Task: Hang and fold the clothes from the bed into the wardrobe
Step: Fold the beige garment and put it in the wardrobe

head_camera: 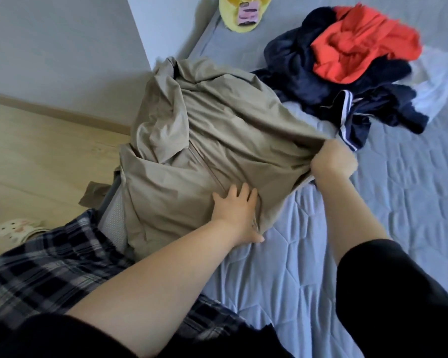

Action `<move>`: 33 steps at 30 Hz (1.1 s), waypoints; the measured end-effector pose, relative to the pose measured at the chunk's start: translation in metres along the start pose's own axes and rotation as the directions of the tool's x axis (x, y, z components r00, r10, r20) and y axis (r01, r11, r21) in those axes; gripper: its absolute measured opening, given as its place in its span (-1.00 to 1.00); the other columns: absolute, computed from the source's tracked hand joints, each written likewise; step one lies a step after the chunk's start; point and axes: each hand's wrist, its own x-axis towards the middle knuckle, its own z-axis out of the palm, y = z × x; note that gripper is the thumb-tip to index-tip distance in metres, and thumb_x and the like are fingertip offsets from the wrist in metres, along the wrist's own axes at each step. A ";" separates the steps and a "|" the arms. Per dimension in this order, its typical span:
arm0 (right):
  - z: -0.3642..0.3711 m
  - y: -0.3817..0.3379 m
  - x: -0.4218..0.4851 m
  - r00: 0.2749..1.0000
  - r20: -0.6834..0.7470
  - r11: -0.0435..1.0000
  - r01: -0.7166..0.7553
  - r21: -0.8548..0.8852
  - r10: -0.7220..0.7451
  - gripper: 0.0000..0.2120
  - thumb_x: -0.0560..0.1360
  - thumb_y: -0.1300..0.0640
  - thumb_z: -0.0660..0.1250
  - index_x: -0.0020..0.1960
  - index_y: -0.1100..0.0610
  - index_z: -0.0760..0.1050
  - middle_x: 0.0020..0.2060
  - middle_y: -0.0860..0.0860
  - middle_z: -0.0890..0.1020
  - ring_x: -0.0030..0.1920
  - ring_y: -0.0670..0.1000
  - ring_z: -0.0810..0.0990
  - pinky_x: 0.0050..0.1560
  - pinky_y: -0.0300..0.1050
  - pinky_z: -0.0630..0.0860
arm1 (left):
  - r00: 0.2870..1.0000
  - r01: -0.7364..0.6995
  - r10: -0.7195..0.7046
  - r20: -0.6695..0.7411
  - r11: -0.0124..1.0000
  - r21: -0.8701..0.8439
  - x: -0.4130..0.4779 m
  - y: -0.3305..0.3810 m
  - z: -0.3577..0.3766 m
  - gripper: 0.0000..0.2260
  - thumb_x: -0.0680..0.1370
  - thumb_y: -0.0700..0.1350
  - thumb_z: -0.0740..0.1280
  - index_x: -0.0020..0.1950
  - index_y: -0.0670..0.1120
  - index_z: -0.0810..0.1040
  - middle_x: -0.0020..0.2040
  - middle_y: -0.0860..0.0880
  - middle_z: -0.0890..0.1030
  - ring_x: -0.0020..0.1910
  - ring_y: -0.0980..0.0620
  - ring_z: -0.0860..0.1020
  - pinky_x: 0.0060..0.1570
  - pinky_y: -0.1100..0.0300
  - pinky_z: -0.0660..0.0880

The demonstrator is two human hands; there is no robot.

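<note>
Left hand (237, 210) flat, fingers (239, 191) spread; right hand (332, 160) clenched, both arms outstretched.

One beige garment (212, 130), one orange garment (360, 45), two hands.

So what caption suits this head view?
Left hand flattens beige garment on bed; right hand pinches its edge.

No text, brand, number or sign can be read here. The only thing that carries marks is a pink tag (248, 12) on the yellow plush toy (239, 14) at the far end of the bed; it shows dark rows that look like print, but they are too blurred to make out.
</note>
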 end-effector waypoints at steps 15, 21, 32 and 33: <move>0.038 0.035 -0.051 0.994 0.087 0.979 0.051 0.196 -0.070 -0.30 0.41 0.38 0.16 0.51 0.16 0.04 0.51 0.15 0.09 0.41 0.19 0.25 0.41 0.19 0.11 | 0.941 0.164 -0.329 -0.076 0.644 -0.747 0.017 -0.029 -0.028 -0.75 0.54 -0.23 0.16 0.01 -0.17 0.64 0.05 -0.15 0.65 0.10 -0.12 0.55 0.06 0.14 0.45; 0.027 0.056 -0.047 0.984 -0.165 0.965 -0.019 0.263 0.064 -0.36 0.35 0.42 0.16 0.44 0.30 0.22 0.44 0.32 0.19 0.45 0.29 0.17 0.37 0.29 0.13 | 0.885 0.089 -0.409 -0.221 0.615 -0.783 0.016 -0.041 -0.030 -0.73 0.52 -0.28 0.15 0.00 -0.17 0.64 -0.02 -0.10 0.66 0.03 -0.08 0.56 -0.07 0.22 0.37; 0.052 -0.013 -0.096 0.821 0.568 -0.154 -0.555 0.818 0.058 -0.34 0.43 0.35 0.38 0.40 0.16 0.13 0.27 0.21 0.44 0.20 0.14 0.52 0.24 0.05 0.48 | 0.684 -0.058 -0.479 -0.550 0.716 -0.696 0.001 -0.037 -0.033 -0.75 0.59 -0.27 0.16 0.11 -0.14 0.61 -0.21 -0.20 0.64 -0.18 -0.22 0.56 -0.21 0.13 0.31; 0.049 -0.016 -0.091 0.819 0.574 -0.319 -0.548 0.773 -0.015 -0.28 0.44 0.44 0.33 0.46 0.16 0.06 0.31 0.22 0.42 0.19 0.13 0.52 0.24 0.03 0.47 | 0.676 -0.064 -0.478 -0.561 0.720 -0.691 0.000 -0.037 -0.033 -0.75 0.59 -0.28 0.16 0.11 -0.15 0.61 -0.21 -0.21 0.64 -0.18 -0.23 0.56 -0.19 0.11 0.32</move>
